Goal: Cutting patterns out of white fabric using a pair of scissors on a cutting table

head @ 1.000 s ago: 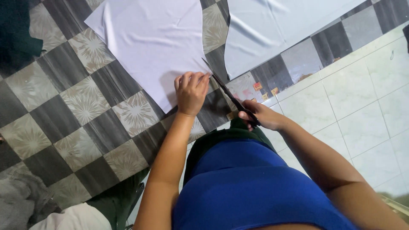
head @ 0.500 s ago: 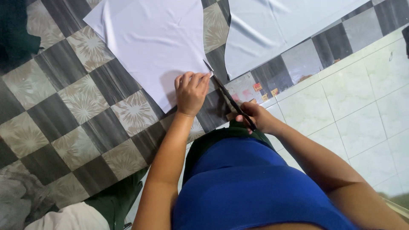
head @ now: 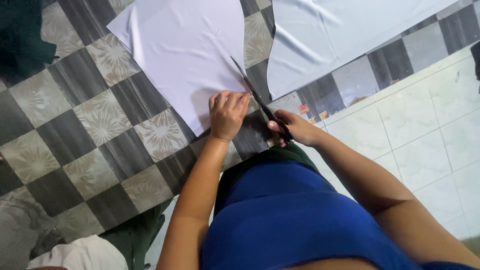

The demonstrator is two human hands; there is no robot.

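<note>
My left hand presses flat, grip apart, on white fabric spread on checkered floor. My right hand, grip clamped on scissors, blades along fabric's right edge.

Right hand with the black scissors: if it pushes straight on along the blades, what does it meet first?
Likely the white fabric sheet: the black scissors in the right hand point along its right edge, past the left hand pressing it down.

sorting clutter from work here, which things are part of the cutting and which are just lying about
In use: scissors in right hand; white fabric piece under left hand.

Lying about: second pale fabric sheet; dark cloth; small scraps.
</note>
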